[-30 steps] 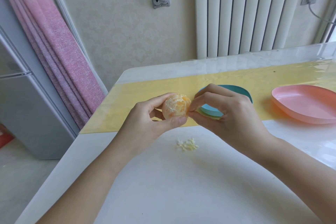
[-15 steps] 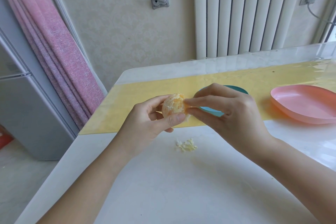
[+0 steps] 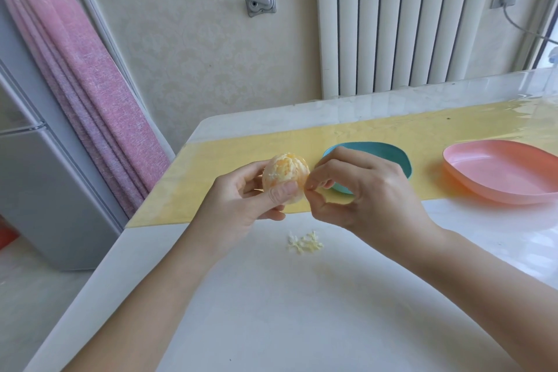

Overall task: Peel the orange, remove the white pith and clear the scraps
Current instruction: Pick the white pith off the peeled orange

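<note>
The orange (image 3: 285, 174) is fully out of its skin, held above the desk (image 3: 302, 311) at centre-left by the left hand (image 3: 241, 205), thumb and fingers curled round it. White patches show on it, so pith picking looks about midway. The right hand (image 3: 362, 193) pinches thumb to forefinger at the fruit's right edge, apparently on a pith thread. Clearing is not yet done: 1 scrap pile (image 3: 305, 242) lies on the desk just below. Count: 1 orange, 1 pile, 2 dishes: 1 teal dish (image 3: 389, 154), 1 pink dish (image 3: 498, 172).

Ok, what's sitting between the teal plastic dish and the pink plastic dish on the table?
Nothing. The head view shows only a bare stretch of yellow table mat between the teal plastic dish and the pink plastic dish.
</note>
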Tool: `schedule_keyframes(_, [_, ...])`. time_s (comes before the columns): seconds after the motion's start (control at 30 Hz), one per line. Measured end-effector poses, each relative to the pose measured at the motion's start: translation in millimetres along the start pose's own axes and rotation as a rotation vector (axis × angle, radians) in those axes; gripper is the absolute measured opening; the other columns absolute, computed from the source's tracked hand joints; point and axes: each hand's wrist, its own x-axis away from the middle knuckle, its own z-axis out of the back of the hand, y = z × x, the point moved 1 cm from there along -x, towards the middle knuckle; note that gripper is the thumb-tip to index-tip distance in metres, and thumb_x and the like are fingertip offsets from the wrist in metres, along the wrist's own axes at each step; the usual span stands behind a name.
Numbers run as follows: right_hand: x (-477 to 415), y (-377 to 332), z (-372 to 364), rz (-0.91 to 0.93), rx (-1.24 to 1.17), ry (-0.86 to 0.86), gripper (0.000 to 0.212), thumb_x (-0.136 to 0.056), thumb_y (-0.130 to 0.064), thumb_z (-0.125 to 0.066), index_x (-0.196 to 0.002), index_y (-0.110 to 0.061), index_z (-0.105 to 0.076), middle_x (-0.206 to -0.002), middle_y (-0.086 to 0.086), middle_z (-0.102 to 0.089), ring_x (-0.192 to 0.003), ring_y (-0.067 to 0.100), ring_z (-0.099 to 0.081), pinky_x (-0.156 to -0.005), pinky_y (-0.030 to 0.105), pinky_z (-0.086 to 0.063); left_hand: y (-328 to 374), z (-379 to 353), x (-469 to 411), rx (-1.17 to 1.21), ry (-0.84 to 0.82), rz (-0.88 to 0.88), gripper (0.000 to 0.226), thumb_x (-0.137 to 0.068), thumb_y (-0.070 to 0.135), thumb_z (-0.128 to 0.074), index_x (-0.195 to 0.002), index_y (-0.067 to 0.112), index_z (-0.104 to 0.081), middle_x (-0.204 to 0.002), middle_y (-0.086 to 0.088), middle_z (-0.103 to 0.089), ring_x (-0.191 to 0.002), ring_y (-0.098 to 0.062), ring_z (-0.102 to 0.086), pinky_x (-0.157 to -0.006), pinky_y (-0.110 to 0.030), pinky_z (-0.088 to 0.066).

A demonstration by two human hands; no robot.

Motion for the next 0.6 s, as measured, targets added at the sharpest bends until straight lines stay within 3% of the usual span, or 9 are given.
schedule_keyframes(0.3, [1,-2,-1,-0.019,-0.061,-0.097,0.009,-0.075,-0.016,-0.057,-0.074,-0.011,-0.065,-0.074,-0.003,-0.06,-0.066,0.004,-0.049,-0.063,0.011,-0.04,2,-2,2,0.125,-0.002,0.047,0.041,-0.074,0.033,-0.069,-0.104,0.005,-0.07,-0.089,-0.008,-0.065,-0.076,-0.016,-0.061,-0.066,-0.023,-0.053])
schedule_keyframes(0.5, [4,-3,-4,-0.006,-0.071,-0.152,0.002,-0.078,-0.011,-0.067,-0.08,-0.011,-0.068,-0.079,-0.003,-0.061,-0.068,0.01,-0.055,-0.063,0.021,-0.046,10,1,2,0.307,0.049,0.099,0.031,-0.078,0.033,-0.072,-0.093,0.006,-0.071,-0.084,-0.006,-0.069,-0.071,-0.015,-0.065,-0.063,-0.022,-0.055])
schedule_keyframes(0.6, [6,0,-3,-0.024,-0.108,-0.222,0.017,-0.09,-0.02,-0.058,-0.09,-0.012,-0.073,-0.087,-0.003,-0.063,-0.073,0.012,-0.058,-0.064,0.021,-0.046,11,2,2,0.376,0.059,0.132,0.03,-0.073,0.031,-0.064,-0.087,0.007,-0.073,-0.086,-0.008,-0.072,-0.073,-0.017,-0.068,-0.065,-0.023,-0.057])
